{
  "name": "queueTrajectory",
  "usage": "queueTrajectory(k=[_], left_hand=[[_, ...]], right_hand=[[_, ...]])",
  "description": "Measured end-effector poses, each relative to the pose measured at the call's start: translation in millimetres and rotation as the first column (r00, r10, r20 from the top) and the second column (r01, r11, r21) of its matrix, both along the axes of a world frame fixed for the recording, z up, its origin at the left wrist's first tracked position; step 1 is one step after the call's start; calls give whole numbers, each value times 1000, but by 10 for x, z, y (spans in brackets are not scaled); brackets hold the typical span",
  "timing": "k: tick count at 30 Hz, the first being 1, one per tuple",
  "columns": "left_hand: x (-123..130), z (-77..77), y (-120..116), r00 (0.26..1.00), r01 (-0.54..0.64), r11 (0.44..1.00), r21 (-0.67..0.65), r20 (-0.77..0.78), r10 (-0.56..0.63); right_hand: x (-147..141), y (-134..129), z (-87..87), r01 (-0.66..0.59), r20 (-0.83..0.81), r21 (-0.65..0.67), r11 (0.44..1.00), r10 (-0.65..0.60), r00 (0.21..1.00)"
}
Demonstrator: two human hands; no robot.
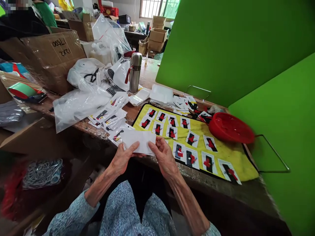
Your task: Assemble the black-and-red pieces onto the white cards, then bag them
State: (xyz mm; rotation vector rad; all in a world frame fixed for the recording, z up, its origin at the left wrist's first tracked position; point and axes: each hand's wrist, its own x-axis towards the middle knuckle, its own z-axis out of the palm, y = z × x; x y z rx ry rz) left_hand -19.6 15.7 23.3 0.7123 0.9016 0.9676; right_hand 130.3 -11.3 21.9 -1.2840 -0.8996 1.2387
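A white packet (139,139) is held level over the table's front edge, thumbs on top and fingers underneath. My left hand (123,157) grips its left end, and my right hand (164,155) grips its right end. Beyond it, a yellow cloth (230,157) with a dark border carries rows of white cards, each bearing a black and red piece (207,162). Left of the cloth lies a loose pile of white packets (114,114) with small printed pictures.
A steel flask (135,73) stands behind the pile. A red basin (231,127) rests at the cloth's right end, beside green panels (209,49). Plastic bags (78,101) and a large cardboard box (52,55) occupy the left side.
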Motion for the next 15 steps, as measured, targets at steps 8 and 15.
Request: queueTrajectory(k=[8,15], left_hand=[[-123,-8,230,997,-80,996,-45,13,81],[-95,37,500,976,-214,976,-32,18,215]], right_hand=[[69,405,125,-123,-24,7,992,123,992],[759,1611,502,230,490,78,970,-238,839]])
